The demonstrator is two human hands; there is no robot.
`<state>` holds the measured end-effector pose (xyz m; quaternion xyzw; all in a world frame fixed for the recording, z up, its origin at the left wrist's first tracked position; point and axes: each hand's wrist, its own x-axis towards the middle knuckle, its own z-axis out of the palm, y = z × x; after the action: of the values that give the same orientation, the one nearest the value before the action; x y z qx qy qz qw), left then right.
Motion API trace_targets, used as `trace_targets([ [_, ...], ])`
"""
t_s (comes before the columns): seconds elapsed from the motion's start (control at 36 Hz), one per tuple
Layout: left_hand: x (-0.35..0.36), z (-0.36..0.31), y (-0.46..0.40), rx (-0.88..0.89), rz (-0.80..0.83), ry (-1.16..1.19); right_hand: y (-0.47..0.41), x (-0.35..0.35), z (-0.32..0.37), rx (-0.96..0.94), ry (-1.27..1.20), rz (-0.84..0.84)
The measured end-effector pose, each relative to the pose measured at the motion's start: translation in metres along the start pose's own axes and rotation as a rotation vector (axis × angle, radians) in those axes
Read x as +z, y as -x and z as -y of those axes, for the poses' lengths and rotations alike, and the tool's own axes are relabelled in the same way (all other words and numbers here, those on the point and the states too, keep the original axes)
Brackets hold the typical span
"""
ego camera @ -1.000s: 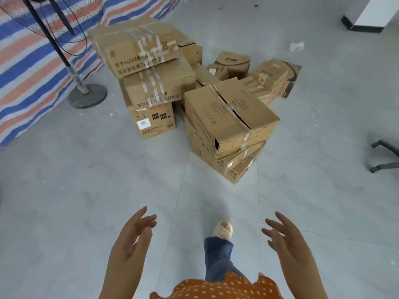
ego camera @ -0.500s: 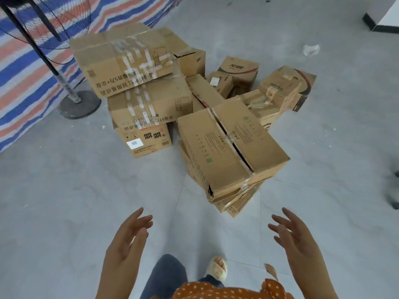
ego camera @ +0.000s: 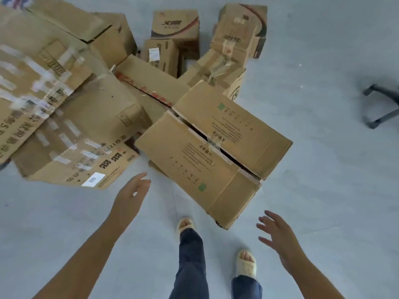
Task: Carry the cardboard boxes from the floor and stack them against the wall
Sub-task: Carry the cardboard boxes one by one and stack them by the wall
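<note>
Head view, directly below the camera: long brown cardboard box with green printed squares (ego camera: 212, 152), top flaps split along a torn tape seam, lying tilted atop flatter boxes on the grey tiled floor (ego camera: 323, 190); left hand (ego camera: 129, 196) apart-fingered, empty, just short of its near-left corner; right hand (ego camera: 278, 234) splayed, empty, beside its near-right corner. Risks, judged: loose flaps may gape or contents shift if lifted by the top; tilted seat may let it slide toward the sandalled feet (ego camera: 186, 225). Surroundings: large taped brown carton stack (ego camera: 64, 117) crowding the left side; smaller printed cartons (ego camera: 174, 24) behind; black chair base (ego camera: 380, 106) at right, well apart.
</note>
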<state>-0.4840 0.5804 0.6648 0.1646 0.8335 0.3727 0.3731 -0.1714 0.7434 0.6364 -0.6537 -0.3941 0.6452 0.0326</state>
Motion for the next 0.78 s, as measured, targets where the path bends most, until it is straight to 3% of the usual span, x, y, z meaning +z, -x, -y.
trace_targets([
  [0.19, -0.016, 0.004, -0.188, -0.008, -0.007, -0.228, -0.073, 0.064, -0.012, 0.186, -0.09, -0.141],
  [0.33, -0.022, 0.038, -0.28, -0.105, 0.023, -0.282, -0.104, 0.101, -0.04, 0.21, -0.068, -0.203],
  [0.44, -0.018, 0.052, -0.297, -0.219, 0.124, -0.214, -0.117, 0.118, -0.054, 0.264, -0.15, -0.313],
  [0.58, -0.018, 0.06, -0.292, -0.341, 0.18, 0.102, -0.118, 0.119, -0.058, 0.309, -0.416, -0.271],
  [0.78, -0.025, 0.035, -0.276, -0.3, 0.259, 0.114, -0.101, 0.105, -0.03, 0.244, -0.538, -0.269],
])
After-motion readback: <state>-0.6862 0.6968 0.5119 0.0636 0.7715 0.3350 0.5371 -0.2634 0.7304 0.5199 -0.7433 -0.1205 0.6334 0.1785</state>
